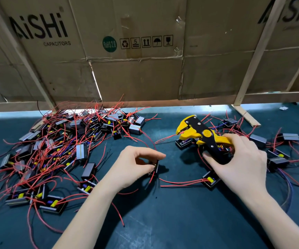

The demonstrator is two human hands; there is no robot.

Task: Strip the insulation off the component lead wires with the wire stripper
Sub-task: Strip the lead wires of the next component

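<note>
Right hand (238,159) is wrapped around the handles of the stripper (201,135), right of centre frame, thumb under the black handle and fingers over the yellow one. Stripper head points toward upper left; its yellow jaws look nearly together, with a red lead (164,138) running in from the left to the jaw tip. Can't tell if the lead is actually clamped.

Left hand (136,168) sits at centre frame, thumb and fingers pinching a small black component (156,166) just above the counter (181,221). Red leads hang from that component down toward the lower frame.

Another component (210,180) lies on the counter just below the right hand, open side up, yellow part visible inside, two red leads stretching left. One more sits right under the stripper head.

Big pile (64,146) of same components, tangled red and black wires, fills the left half of the frame. Smaller group (274,146) lies at right, behind the right hand, some with blue wires.

Counter surface is dark teal. Cardboard wall (136,72) marked "AiSHi CAPACITORS" spans the top of the frame, braced by pale wooden slats (249,69).
</note>
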